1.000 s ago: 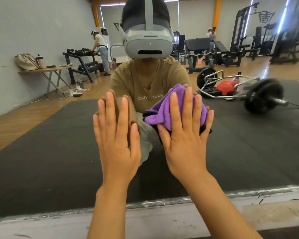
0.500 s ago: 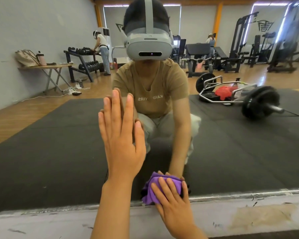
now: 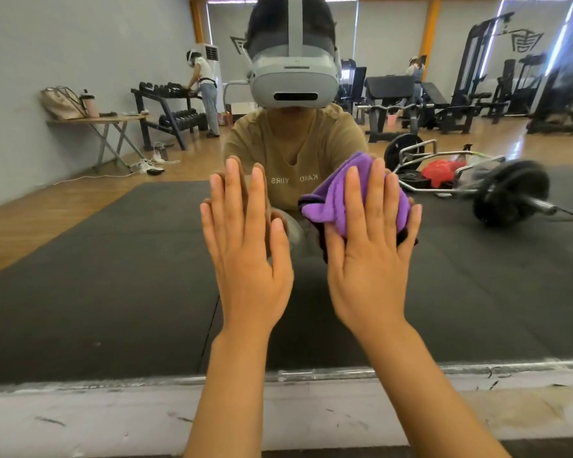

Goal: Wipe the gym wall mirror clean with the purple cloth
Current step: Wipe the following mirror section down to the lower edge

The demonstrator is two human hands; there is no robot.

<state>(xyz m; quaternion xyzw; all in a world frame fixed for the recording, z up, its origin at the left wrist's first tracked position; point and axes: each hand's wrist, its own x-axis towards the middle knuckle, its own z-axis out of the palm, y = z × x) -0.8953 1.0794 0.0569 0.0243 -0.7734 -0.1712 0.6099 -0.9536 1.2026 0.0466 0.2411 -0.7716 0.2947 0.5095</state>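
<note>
Both hands lie flat, fingers straight: left hand [image 3: 248,259] on the mirror [image 3: 113,259], right hand [image 3: 371,256] pressing the purple cloth [image 3: 334,200] (bunched) against it.

A purple cloth [image 3: 354,196] with a dark edge sits at centre, a tan shirt [image 3: 295,160] at twelve o'clock, black floor mat [image 3: 96,276] at nine, red bundle [image 3: 440,171] at two.
</note>
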